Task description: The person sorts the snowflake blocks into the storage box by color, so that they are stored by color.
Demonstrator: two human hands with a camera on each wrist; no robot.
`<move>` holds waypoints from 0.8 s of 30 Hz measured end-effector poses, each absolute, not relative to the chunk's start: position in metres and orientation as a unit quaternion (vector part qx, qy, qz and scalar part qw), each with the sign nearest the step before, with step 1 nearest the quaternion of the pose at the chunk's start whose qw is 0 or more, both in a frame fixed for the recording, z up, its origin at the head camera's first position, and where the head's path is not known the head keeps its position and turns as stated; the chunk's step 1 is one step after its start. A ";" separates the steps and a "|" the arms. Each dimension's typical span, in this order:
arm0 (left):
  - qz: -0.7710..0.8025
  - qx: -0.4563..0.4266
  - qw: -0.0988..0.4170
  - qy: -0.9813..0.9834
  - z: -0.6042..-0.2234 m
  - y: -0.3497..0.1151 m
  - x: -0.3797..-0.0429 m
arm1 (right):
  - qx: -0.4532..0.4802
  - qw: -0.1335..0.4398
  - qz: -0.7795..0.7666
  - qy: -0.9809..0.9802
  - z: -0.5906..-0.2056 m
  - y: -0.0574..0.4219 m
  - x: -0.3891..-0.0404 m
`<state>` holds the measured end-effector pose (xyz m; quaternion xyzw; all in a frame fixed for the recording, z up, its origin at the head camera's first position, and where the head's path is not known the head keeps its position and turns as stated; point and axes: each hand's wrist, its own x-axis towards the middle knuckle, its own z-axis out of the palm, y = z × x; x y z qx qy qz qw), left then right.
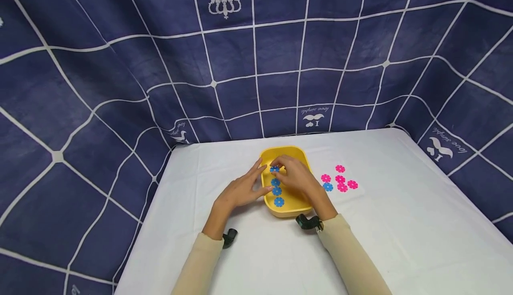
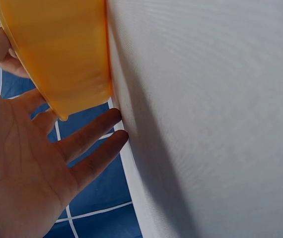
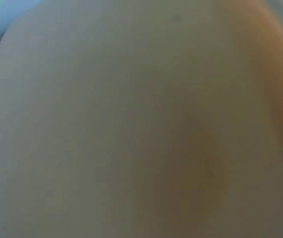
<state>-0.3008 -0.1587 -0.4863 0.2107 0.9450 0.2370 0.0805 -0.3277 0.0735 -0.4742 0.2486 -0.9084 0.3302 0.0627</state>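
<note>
Right hand [image 1: 294, 174]: the grip pinches a notched blue disc [image 1: 274, 169] between thumb and fingertips, above the far part of the yellow tray [image 1: 294, 203]. Whether this disc touches the tray floor cannot be determined.

Left hand [image 1: 242, 189]: the fingers are extended and spread at the tray's left side, holding no disc. The thumb crosses the left rim toward the interior. In the left wrist view, two straight fingers extend past the tray's outer wall.

Three further blue discs [image 1: 277, 191] lie inside the tray, in a column along its left half, on the near side of the pinched disc.

Outside the tray, to its right, one loose blue disc [image 1: 327, 187] lies beside a group of five pink discs [image 1: 340, 179].

The tray rests on the white surface [image 1: 256, 259]. A dark blue curtain [image 1: 276, 50] with white grid lines stands behind. The right wrist view is blurred.
</note>
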 end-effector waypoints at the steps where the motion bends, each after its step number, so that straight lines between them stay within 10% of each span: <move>1: 0.237 0.210 0.083 0.945 -0.487 -0.159 -0.301 | 0.243 0.059 0.329 -0.911 -0.476 0.073 -0.328; 24: 0.238 0.218 0.073 0.944 -0.487 -0.160 -0.299 | 0.227 0.014 0.264 -0.937 -0.494 0.064 -0.344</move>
